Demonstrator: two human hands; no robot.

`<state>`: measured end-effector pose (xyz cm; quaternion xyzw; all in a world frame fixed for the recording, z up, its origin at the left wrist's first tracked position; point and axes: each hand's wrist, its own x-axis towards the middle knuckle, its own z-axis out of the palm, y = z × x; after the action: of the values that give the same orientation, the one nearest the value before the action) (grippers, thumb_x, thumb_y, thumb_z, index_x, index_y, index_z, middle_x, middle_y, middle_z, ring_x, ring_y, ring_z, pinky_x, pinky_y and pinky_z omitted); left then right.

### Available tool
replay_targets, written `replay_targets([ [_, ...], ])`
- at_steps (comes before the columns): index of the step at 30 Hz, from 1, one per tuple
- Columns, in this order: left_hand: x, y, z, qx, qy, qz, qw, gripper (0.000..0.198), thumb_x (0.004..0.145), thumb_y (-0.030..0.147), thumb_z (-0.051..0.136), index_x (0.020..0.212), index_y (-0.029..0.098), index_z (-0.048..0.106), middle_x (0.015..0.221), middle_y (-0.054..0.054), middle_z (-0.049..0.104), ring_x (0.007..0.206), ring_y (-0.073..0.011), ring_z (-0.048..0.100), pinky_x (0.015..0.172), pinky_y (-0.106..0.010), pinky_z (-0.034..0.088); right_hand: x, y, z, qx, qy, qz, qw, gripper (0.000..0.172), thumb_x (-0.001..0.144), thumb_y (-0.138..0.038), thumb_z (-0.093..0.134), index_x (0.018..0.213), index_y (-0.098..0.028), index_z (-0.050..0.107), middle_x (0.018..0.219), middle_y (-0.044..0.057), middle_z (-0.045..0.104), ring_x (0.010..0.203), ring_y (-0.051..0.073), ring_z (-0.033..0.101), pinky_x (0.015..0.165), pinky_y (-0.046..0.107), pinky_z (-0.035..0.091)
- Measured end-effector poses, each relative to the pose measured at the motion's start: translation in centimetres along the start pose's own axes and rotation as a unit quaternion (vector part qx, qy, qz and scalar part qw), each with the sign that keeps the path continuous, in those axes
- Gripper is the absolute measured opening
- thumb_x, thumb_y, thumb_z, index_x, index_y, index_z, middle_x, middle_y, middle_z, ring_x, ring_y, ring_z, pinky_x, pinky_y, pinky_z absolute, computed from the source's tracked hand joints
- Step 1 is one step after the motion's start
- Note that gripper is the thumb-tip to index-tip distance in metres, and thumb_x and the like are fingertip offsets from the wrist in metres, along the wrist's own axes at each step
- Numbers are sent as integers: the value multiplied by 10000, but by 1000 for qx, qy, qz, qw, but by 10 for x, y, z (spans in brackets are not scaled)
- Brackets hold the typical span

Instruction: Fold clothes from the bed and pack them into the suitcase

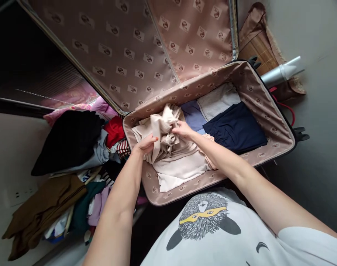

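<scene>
Both my hands are inside the open suitcase [160, 199], at its left end. A crumpled beige garment [164, 122] with ruffled or gathered parts is bunched up between them. My left hand [146, 144] pinches its left edge, while my right hand [183, 130] grips it from the right. Under and around it lie other beige clothes, and a folded cream garment [182, 171] rests along the near side. Farther right are a folded navy garment [237, 127], a light grey one [219, 100] and a blue-purple one [192, 112]. Peach ruffled fabric [208, 138] shows partly behind my right forearm.
The raised suitcase lid [137, 51] with its patterned lining stands behind. To the left, clothes are piled up: a black garment [71, 140], a red one [114, 132] and a brown one [46, 207]. A silver cylindrical object [280, 72] sits beyond the right end.
</scene>
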<state>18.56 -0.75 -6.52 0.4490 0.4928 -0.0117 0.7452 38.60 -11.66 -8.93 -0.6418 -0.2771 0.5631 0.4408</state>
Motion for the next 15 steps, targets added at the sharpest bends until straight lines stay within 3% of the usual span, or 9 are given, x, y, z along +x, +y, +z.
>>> replay_targets([
  [3,3,8,4,-70,63,-17,995,634,628,639,916,991,151,735,904,-150,772,1164,-395,693,973,-470,585,-8,-11,40,-143,-56,-32,988,481,691,-278,726,1141,-166,598,1120,97,698,994,244,663,880,338,556],
  [6,19,9,21,-83,155,1,984,546,569,470,992,909,136,727,860,-131,770,1066,-357,734,943,-437,610,-16,-14,69,-214,-74,-63,972,636,686,-272,726,1273,-127,527,1263,182,628,1106,296,623,939,394,543],
  [8,28,4,32,-96,217,13,971,469,573,342,990,887,128,716,848,-114,768,1008,-326,748,918,-423,620,-18,-12,72,-213,-88,-69,971,681,667,-251,729,1298,-106,519,1295,194,604,1145,307,608,963,401,535],
  [11,36,-8,37,-113,298,1,948,351,632,234,926,880,119,704,852,-109,766,957,-298,754,885,-425,626,-11,-5,48,-172,-129,-76,974,512,702,-225,683,1202,-141,605,1187,118,665,1076,262,638,958,361,533],
  [13,38,-16,33,-116,307,3,944,332,652,207,898,911,116,711,894,-115,774,970,-289,753,886,-425,625,1,2,15,-167,-41,-59,983,391,767,-202,599,1153,-155,646,1155,107,685,1076,244,644,987,352,521],
  [15,39,-21,26,-114,292,16,949,365,649,216,898,953,121,719,947,-119,781,999,-282,751,897,-421,625,16,9,-20,-190,115,-20,975,472,780,-174,556,1245,-135,626,1265,155,656,1183,265,612,1060,390,490],
])
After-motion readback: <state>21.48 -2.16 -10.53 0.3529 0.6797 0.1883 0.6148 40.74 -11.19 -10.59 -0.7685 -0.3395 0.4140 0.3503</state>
